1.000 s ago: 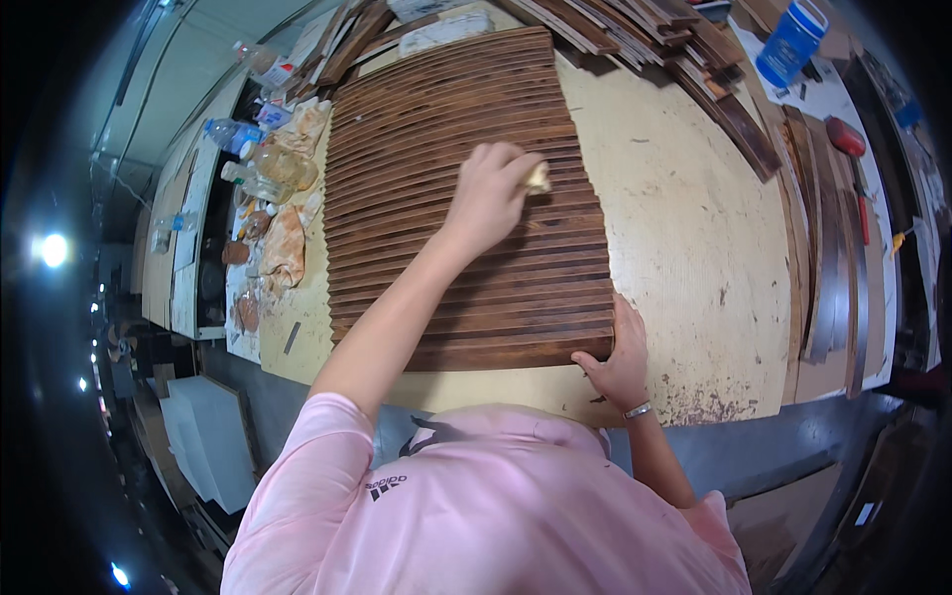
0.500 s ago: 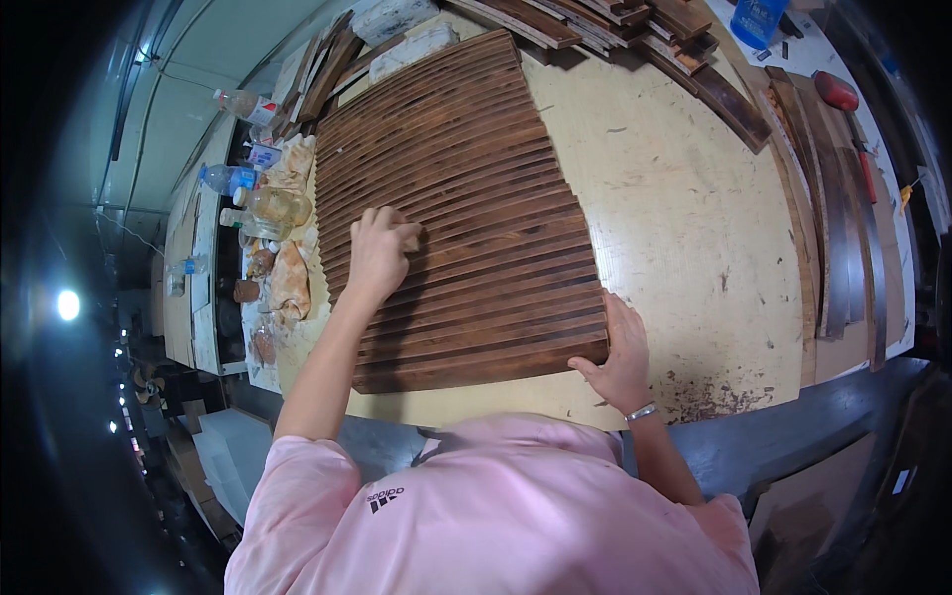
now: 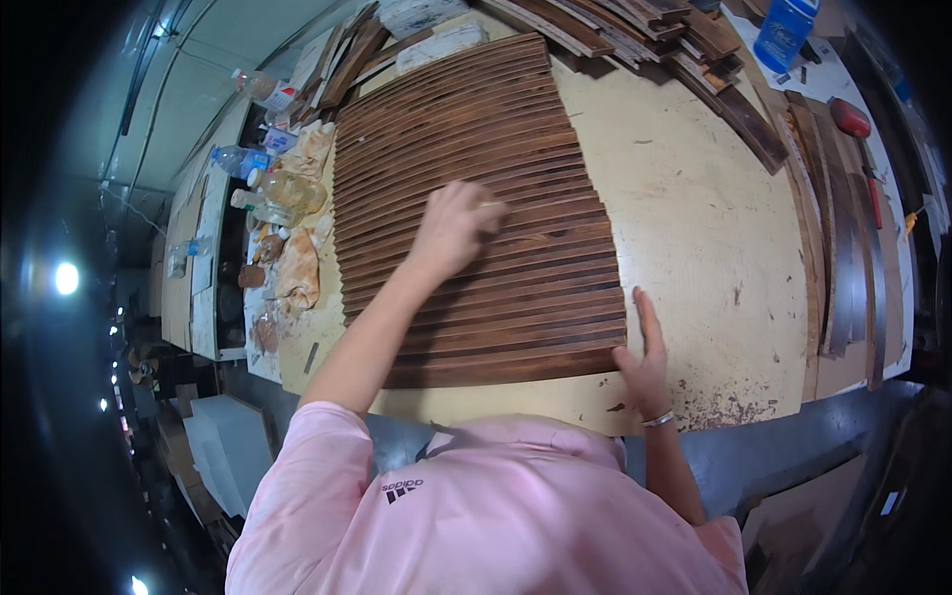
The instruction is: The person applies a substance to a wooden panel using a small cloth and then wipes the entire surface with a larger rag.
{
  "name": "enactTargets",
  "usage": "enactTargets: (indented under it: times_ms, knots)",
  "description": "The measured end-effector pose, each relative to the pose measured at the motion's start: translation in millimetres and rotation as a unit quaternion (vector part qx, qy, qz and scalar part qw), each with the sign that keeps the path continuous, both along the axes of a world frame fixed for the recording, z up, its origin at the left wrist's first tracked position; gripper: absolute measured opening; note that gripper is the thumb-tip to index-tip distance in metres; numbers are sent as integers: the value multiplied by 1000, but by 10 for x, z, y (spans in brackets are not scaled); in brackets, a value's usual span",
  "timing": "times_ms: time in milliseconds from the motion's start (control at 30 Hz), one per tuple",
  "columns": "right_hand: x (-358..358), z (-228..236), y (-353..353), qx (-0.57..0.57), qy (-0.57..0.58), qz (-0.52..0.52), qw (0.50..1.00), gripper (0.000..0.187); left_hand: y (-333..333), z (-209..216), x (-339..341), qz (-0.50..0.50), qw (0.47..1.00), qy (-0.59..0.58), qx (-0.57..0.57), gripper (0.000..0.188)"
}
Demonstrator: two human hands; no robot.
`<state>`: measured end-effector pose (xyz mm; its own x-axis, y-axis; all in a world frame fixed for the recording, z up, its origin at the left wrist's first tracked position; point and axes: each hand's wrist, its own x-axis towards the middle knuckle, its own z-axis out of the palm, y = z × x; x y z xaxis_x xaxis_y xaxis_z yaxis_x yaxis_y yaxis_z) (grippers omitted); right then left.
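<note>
Dark brown wooden strips (image 3: pixel 476 149) lie side by side on the worktable as a ridged, panel-like stack. Over the middle of them my left hand (image 3: pixel 458 226) is closed, fingers bent round a small pale piece (image 3: pixel 489 204); most of it is hidden and its kind does not show. My right hand (image 3: pixel 647 367) is at the strips' near right corner. Its fingers are stretched out over the table, and the thumb is by the end of the nearest strip.
Pale worktable (image 3: pixel 709 258) to the right. Bottles (image 3: pixel 288 190) and stained cloths (image 3: pixel 297 268) line the left edge. Loose wooden boards (image 3: pixel 684 59) are piled at the back, with long strips (image 3: pixel 833 228), a red-headed tool (image 3: pixel 850 117) and a blue container (image 3: pixel 785 35) at the right.
My left hand has moved right and slightly away across the strips. My right hand has loosened from the corner, its fingers now stretched out. The whole view has shifted a little.
</note>
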<state>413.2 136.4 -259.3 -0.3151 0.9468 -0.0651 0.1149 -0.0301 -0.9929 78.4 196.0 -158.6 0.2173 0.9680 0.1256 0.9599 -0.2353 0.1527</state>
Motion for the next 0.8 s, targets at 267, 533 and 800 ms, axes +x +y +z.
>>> enactTargets:
  times_ms: [267, 533, 800]
  knots:
    - [-491, 163, 829, -148, 291, 44, 944, 85, -1531, -14, -1945, 288, 950, 118, -18, 47]
    - [-663, 59, 1045, -65, 101, 152, 981, 97, -658, 74, -787, 106, 983, -22, 148, 39]
    - [-660, 118, 1016, -56, 66, 144, 986, 95, -146, -73, 207, -40, 996, -72, 34, 42]
